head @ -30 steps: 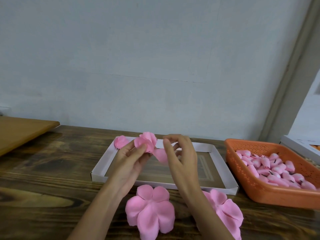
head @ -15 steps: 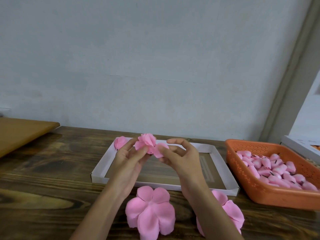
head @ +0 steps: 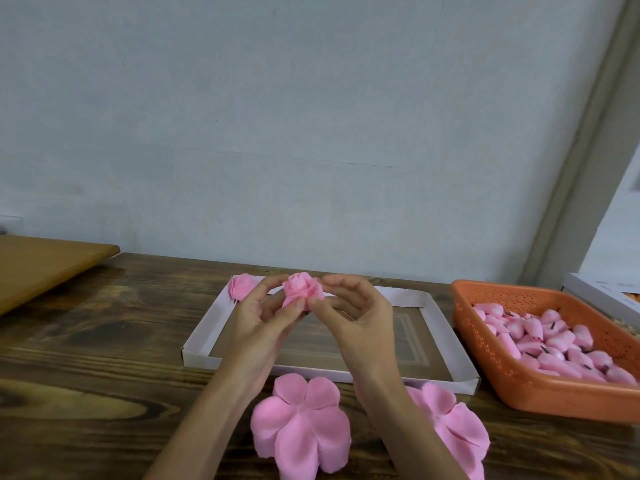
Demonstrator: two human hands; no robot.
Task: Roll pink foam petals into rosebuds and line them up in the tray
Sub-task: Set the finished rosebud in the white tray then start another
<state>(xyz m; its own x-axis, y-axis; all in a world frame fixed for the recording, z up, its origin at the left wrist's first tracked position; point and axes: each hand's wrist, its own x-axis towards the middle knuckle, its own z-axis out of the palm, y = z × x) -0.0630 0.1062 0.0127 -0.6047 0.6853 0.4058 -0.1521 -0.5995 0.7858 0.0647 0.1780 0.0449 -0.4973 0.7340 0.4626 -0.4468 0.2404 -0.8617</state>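
Pink foam rolled into a rosebud stands roughly upright between both hands over the far-left part of the white tray, swirl up and base down: the left hand pinches it from below, the right hand nips its right-side outer petal between thumb and forefinger. One finished bud lies in the tray's far-left corner, just left of the held one, so the next slot is probably beside it, nearer the left hand. Fingers hide the base, so whether the last petal is fully wrapped cannot be told.
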